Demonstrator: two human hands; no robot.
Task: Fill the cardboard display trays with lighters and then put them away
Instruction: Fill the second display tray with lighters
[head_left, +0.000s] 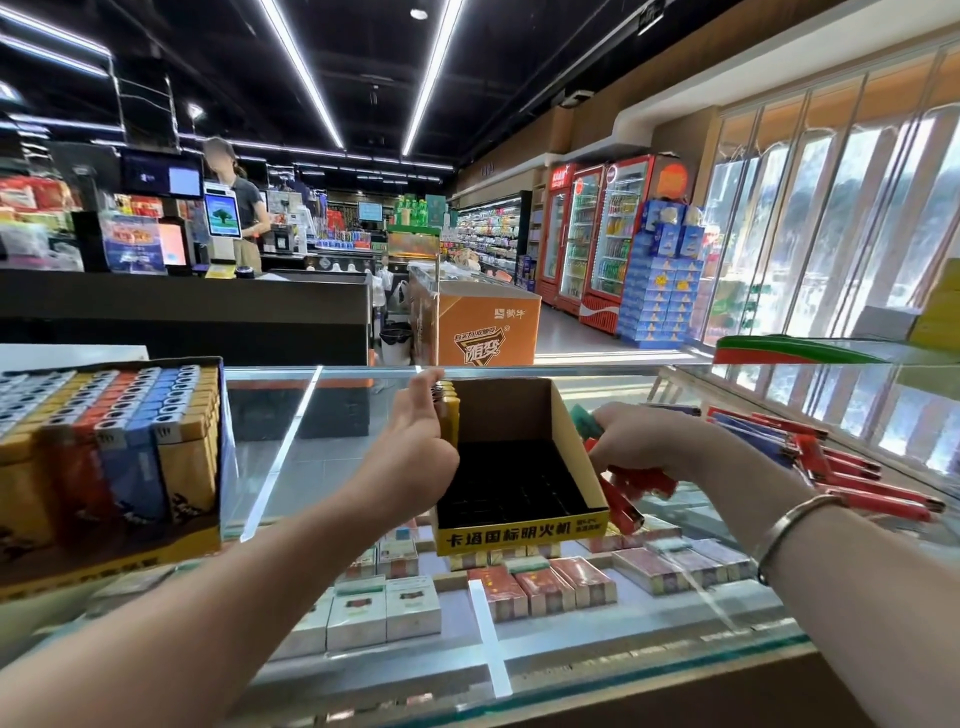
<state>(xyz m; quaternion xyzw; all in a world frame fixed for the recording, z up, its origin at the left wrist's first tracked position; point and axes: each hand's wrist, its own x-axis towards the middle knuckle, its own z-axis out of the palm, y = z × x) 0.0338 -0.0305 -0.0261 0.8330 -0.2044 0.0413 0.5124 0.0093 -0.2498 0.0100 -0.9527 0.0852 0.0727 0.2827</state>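
Observation:
A yellow cardboard display tray (522, 532) with a black grid insert stands on the glass counter, mostly vacant. A few yellow lighters (450, 410) stand in its far left corner. My left hand (415, 441) lies flat against those lighters, fingers straight. Just right of the tray, my right hand (636, 441) grips a bunch of red lighters (631, 486) and a green one (587, 423). More loose red and blue lighters (831, 467) lie on the glass further right. A full tray of lighters (109, 457) stands at the left.
The glass counter (291, 457) covers rows of cigarette packs (540, 587). Beyond it are a dark checkout desk (182, 306) with a person, an orange freezer (485, 325) and drink fridges (592, 234). A raised glass shelf (831, 384) stands at the right.

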